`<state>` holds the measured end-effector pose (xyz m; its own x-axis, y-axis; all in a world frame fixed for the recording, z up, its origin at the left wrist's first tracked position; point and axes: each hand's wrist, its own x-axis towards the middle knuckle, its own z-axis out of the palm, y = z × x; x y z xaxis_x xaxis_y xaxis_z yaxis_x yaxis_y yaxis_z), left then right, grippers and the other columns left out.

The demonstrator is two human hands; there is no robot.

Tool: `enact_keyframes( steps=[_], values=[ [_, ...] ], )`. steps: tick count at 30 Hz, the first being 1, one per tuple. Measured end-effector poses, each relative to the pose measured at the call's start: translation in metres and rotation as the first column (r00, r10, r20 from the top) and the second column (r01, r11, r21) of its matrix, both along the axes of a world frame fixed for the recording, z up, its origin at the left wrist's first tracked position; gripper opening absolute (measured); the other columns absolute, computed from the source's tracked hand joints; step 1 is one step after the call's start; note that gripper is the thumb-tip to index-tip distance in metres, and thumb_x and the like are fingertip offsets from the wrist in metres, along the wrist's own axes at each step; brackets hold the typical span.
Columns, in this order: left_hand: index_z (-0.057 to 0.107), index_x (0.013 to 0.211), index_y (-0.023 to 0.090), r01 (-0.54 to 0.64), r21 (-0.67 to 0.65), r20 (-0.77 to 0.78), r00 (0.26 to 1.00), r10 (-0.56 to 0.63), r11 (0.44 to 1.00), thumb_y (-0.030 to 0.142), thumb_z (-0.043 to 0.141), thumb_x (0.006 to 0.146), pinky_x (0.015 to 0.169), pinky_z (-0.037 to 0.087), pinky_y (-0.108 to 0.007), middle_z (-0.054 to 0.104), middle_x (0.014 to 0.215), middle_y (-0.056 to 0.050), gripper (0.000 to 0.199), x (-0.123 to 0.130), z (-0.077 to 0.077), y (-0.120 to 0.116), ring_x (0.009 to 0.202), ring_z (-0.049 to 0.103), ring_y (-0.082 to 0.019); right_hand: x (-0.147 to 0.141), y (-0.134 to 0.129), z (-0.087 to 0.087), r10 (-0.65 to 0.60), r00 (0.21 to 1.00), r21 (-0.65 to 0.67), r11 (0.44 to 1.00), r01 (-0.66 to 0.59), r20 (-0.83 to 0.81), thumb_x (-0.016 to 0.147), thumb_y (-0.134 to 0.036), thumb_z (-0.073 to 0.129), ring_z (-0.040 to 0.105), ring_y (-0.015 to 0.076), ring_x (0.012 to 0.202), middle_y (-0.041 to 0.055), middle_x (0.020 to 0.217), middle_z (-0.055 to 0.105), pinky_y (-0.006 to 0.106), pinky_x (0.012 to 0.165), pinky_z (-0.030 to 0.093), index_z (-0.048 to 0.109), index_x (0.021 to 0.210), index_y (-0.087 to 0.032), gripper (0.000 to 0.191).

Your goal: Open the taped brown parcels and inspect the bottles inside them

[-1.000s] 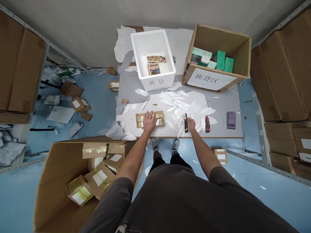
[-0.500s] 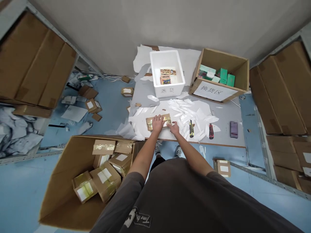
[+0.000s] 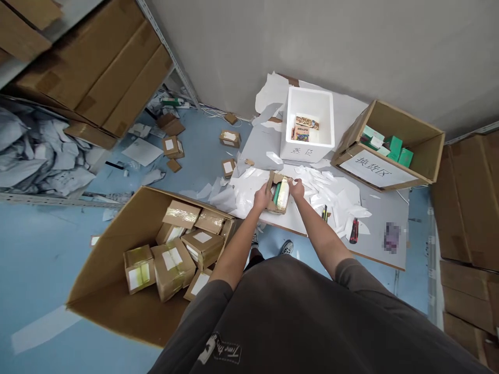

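A small taped cardboard box (image 3: 283,197) stands partly opened between my hands at the front of the table. Inside its gap shows something green (image 3: 277,193), possibly a carton; most of it is hidden. My left hand (image 3: 262,198) is closed on the box's left side, by a raised flap. At the right upper edge of the box, my right hand (image 3: 297,189) grips the taped flap with bent fingers. Scraps of white paper (image 3: 317,182) lie around the box. A yellow-and-black utility knife (image 3: 325,213) and a red-and-black utility knife (image 3: 354,231) rest to the right.
Behind the box stand a white foam box (image 3: 307,150) holding snack packets and a cardboard carton (image 3: 378,169) with green boxes. A large open carton (image 3: 105,306) at lower left contains several parcels. Small boxes (image 3: 230,138) lie on the floor; a blurred purple object (image 3: 391,238) is at right.
The box has been turned and opened, so its green content shows. My left hand went from its top to its left side. The view has swung to the left.
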<state>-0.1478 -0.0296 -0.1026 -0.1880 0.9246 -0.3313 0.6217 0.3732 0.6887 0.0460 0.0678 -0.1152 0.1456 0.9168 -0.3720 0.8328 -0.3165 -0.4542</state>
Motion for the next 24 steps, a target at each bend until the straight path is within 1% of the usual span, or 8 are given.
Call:
enact_keyframes(
  steps=[2, 4, 6, 9, 12, 15, 20, 24],
  values=[
    [0.035, 0.174, 0.02, -0.093, 0.046, 0.033, 0.995, 0.092, 0.995, 0.018, 0.049, 0.107, 0.115, 0.054, -0.037, 0.069, 0.153, -0.014, 0.069, -0.005, -0.001, -0.001, 0.141, 0.066, -0.027, 0.002, -0.022, 0.01, -0.015, 1.0, -0.016, 1.0, 0.014, -0.023, 0.107, -0.061, 0.054, 0.074, 0.0296, 0.108, 0.0159, 0.12, 0.077, 0.034, 0.089, 0.055, 0.049, 0.154, -0.015, 0.066],
    [0.036, 0.174, 0.018, -0.118, 0.104, -0.04, 0.992, 0.123, 0.988, 0.016, 0.057, 0.102, 0.124, 0.048, -0.043, 0.052, 0.171, -0.016, 0.075, -0.007, -0.004, -0.005, 0.156, 0.052, -0.03, -0.002, -0.051, 0.016, 0.084, 0.996, 0.039, 0.996, -0.083, -0.029, 0.097, -0.062, 0.068, 0.07, 0.0314, 0.123, 0.0172, 0.142, 0.068, 0.036, 0.096, 0.055, 0.042, 0.163, -0.019, 0.083],
    [0.051, 0.166, 0.021, -0.04, 0.171, -0.166, 0.984, 0.069, 0.984, 0.016, 0.061, 0.1, 0.13, 0.04, -0.053, 0.038, 0.18, -0.014, 0.066, -0.007, -0.008, -0.009, 0.166, 0.035, -0.035, -0.011, -0.078, 0.018, 0.181, 0.983, 0.025, 0.983, -0.181, -0.011, 0.089, -0.057, 0.078, 0.067, 0.0343, 0.13, 0.018, 0.156, 0.057, 0.04, 0.101, 0.056, 0.036, 0.169, -0.022, 0.097],
    [0.066, 0.154, 0.027, 0.17, 0.213, -0.279, 0.954, -0.107, 0.962, 0.016, 0.059, 0.101, 0.133, 0.036, -0.057, 0.046, 0.175, -0.011, 0.055, -0.005, -0.016, -0.015, 0.169, 0.029, -0.034, -0.028, -0.1, 0.019, 0.214, 0.977, 0.008, 0.977, -0.214, 0.007, 0.082, -0.046, 0.083, 0.064, 0.0375, 0.135, 0.019, 0.163, 0.048, 0.043, 0.106, 0.056, 0.031, 0.173, -0.023, 0.107],
    [0.065, 0.154, 0.024, 0.246, 0.163, -0.311, 0.932, -0.187, 0.956, 0.016, 0.056, 0.102, 0.133, 0.036, -0.055, 0.058, 0.166, -0.015, 0.053, -0.008, -0.021, -0.017, 0.165, 0.038, -0.033, -0.03, -0.099, 0.021, 0.147, 0.987, 0.0, 0.989, -0.148, -0.065, 0.082, -0.038, 0.078, 0.065, 0.0369, 0.133, 0.0197, 0.163, 0.049, 0.044, 0.108, 0.056, 0.029, 0.174, -0.021, 0.106],
    [0.06, 0.158, 0.018, 0.246, 0.087, -0.35, 0.915, -0.202, 0.965, 0.023, 0.049, 0.108, 0.134, 0.031, -0.056, 0.058, 0.165, -0.018, 0.052, -0.008, -0.018, -0.015, 0.163, 0.041, -0.033, -0.01, -0.092, 0.024, 0.082, 0.963, 0.0, 0.996, -0.085, -0.256, 0.085, -0.03, 0.069, 0.069, 0.0315, 0.127, 0.0161, 0.159, 0.056, 0.041, 0.105, 0.058, 0.03, 0.173, -0.023, 0.097],
    [0.06, 0.158, 0.02, 0.374, -0.058, -0.347, 0.862, -0.37, 0.926, 0.026, 0.056, 0.104, 0.134, 0.033, -0.047, 0.054, 0.168, -0.018, 0.054, 0.006, -0.007, -0.005, 0.167, 0.033, -0.031, 0.034, -0.096, 0.017, -0.134, 0.794, -0.156, 0.987, 0.051, -0.593, 0.092, -0.025, 0.057, 0.075, 0.0235, 0.11, 0.0119, 0.143, 0.071, 0.034, 0.09, 0.062, 0.025, 0.173, -0.024, 0.087],
    [0.077, 0.134, 0.017, 0.419, -0.123, -0.271, 0.858, -0.436, 0.9, 0.04, 0.063, 0.104, 0.138, 0.02, -0.056, 0.043, 0.176, -0.019, 0.041, 0.017, -0.003, -0.002, 0.171, 0.023, -0.038, 0.043, -0.108, 0.0, -0.287, 0.738, -0.247, 0.955, 0.167, -0.61, 0.096, -0.034, 0.059, 0.075, 0.0233, 0.106, 0.0103, 0.124, 0.077, 0.031, 0.082, 0.062, 0.03, 0.169, -0.02, 0.079]
  ],
)
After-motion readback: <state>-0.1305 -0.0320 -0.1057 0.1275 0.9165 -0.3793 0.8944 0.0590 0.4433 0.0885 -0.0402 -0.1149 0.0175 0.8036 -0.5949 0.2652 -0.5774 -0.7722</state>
